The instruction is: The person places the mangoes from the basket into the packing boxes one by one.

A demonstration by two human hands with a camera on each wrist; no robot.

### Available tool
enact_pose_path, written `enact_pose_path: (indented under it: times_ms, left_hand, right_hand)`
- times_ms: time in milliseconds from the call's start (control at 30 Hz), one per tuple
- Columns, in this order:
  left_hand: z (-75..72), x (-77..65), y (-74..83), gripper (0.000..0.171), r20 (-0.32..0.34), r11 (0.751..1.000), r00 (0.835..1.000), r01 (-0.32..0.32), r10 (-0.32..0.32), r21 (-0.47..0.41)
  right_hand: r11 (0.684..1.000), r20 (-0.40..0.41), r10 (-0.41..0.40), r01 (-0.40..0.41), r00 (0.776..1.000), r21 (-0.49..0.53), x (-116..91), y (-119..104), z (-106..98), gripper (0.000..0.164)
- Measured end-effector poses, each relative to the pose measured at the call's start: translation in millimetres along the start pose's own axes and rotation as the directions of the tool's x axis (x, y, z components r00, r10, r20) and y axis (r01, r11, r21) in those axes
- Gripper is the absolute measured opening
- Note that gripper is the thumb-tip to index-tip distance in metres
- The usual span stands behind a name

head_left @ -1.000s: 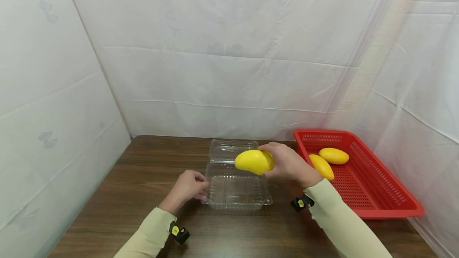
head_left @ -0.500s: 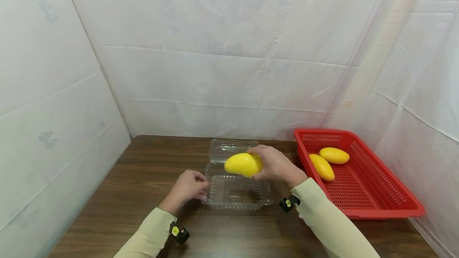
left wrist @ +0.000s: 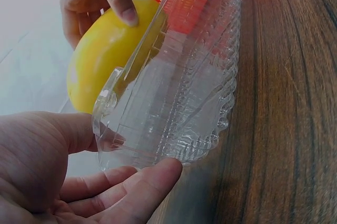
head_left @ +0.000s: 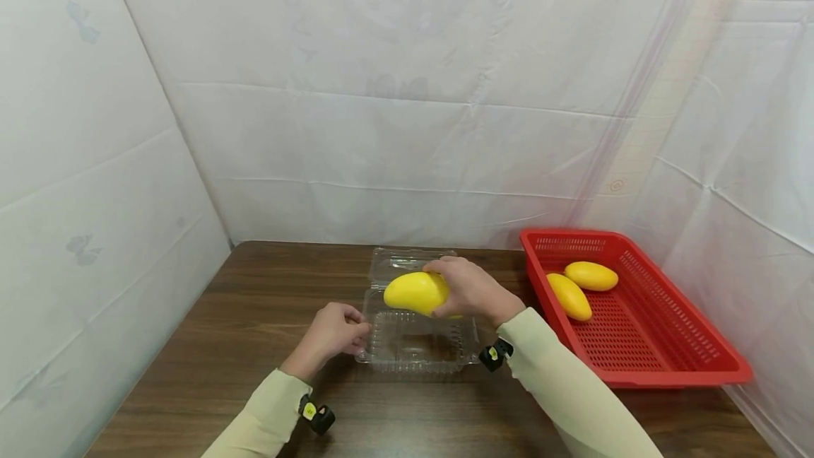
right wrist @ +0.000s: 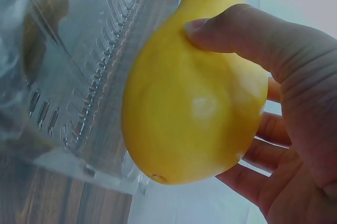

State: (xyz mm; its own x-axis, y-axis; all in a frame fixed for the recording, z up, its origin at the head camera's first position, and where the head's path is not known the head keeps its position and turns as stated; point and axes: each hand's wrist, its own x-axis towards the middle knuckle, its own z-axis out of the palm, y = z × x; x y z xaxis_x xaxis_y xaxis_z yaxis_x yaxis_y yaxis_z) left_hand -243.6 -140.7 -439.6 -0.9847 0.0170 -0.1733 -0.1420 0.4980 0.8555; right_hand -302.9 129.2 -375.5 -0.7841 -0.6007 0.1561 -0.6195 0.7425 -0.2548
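My right hand (head_left: 469, 290) grips a yellow mango (head_left: 415, 292) above the clear plastic clamshell container (head_left: 416, 355). In the right wrist view the thumb lies across the mango (right wrist: 184, 103) and the other fingers wrap behind it. The container sits on the table with its lid (head_left: 407, 260) folded back toward the wall. At its left edge, my left hand (head_left: 333, 334) pinches the rim; the left wrist view has the thumb over the rim and the fingers along the outer side wall (left wrist: 210, 113). Through the clear plastic the base looks bare.
A red plastic basket (head_left: 674, 377) stands at the right with two more mangoes, one leaning by its left wall (head_left: 570, 297) and one behind (head_left: 591, 276). White sheeting (head_left: 381, 126) hangs behind and at both sides of the brown wooden table (head_left: 267, 288).
My right hand has carried the mango leftward, from the container's right part to over its middle. The left hand keeps its hold on the rim.
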Motion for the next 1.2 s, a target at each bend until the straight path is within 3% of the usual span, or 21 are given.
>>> enact_pose_path:
  times_ms: [667, 1200]
  left_hand:
    - [0.4, -0.9, -0.9, 0.018, 0.000, 1.000, 1.000, -0.026, 0.026, -0.014]
    - [-0.6, -1.5, -0.7, 0.020, 0.009, 1.000, 1.000, -0.017, 0.018, -0.011]
  right_hand:
    - [0.998, 0.057, -0.043, 0.046, 0.997, -0.049, 19, -9, 17, 0.068]
    - [0.998, 0.073, -0.006, 0.011, 0.997, -0.066, 21, -13, 26, 0.070]
